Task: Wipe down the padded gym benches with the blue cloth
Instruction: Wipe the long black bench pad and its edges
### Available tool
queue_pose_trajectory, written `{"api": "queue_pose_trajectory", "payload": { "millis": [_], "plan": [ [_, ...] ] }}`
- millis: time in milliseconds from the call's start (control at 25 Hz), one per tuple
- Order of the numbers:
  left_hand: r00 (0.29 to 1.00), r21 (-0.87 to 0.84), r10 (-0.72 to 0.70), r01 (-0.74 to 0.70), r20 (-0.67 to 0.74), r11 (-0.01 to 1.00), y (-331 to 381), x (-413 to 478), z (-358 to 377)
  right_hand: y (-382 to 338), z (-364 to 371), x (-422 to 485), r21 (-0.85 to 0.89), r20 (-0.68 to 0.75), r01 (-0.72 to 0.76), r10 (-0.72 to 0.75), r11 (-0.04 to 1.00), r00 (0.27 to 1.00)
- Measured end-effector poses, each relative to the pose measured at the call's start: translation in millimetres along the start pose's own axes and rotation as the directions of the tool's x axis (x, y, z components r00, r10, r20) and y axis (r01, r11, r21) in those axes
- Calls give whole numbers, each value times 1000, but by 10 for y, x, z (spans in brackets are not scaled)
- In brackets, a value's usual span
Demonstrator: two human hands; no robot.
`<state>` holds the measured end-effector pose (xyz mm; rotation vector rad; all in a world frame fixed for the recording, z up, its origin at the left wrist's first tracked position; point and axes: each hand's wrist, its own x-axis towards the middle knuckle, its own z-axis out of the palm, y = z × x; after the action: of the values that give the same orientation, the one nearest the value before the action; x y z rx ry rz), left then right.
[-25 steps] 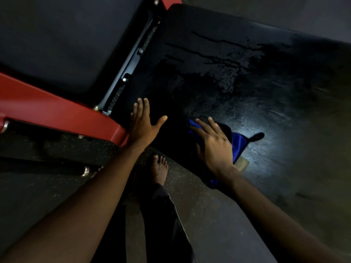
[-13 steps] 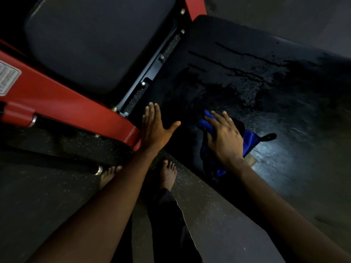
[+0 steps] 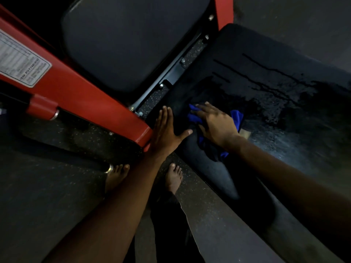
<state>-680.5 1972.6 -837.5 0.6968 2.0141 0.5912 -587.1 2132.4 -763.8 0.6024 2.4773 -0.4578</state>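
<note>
Head view: right grip (image 3: 216, 124), fingers flat, presses the blue cloth (image 3: 236, 116) under it onto the padded tabletop (image 3: 284, 139); left grip (image 3: 167, 133) lies flat, empty, just beside. Bunched cloth may slip from under the palm, missing the wet streaks (image 3: 266, 80) beyond.

head-worn, close, down onto bench pad (image 3: 284, 141)

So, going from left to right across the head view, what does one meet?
White label → red frame → left hand → right hand, flat on the blue cloth → wet stretch of the bench pad.
</note>
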Motion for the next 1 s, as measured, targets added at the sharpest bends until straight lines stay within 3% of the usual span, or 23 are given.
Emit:
{"api": "queue_pose_trajectory", "payload": {
  "millis": [280,360,520,680,760,880,1000],
  "plan": [
    [997,-53,-6,2,-77,999,-113,28,27,-100,-157,1076,33,-148,-219,221,975,964],
    [997,-55,2,-6,-72,998,-128,25,36,-183,-115,1029,-2,-124,-163,161,987,979],
    [1000,38,-13,13,-4,999,-141,41,-9,-34,-190,578,-50,6,93,-93,994,996],
    [997,146,-24,14,70,989,-147,77,-13,180,-202,738,-62,-108,-94,87,994,990],
    [994,129,-32,18,106,992,-166,102,-58,70,-177,952,-36,-135,-116,110,993,985],
    [994,115,-23,11,105,993,-116,82,-74,-73,-145,1098,-58,-35,26,-28,998,999],
    [995,92,-31,23,90,996,-140,99,-55,-53,-90,1098,-113,95,238,-227,965,969]
  ]
}}
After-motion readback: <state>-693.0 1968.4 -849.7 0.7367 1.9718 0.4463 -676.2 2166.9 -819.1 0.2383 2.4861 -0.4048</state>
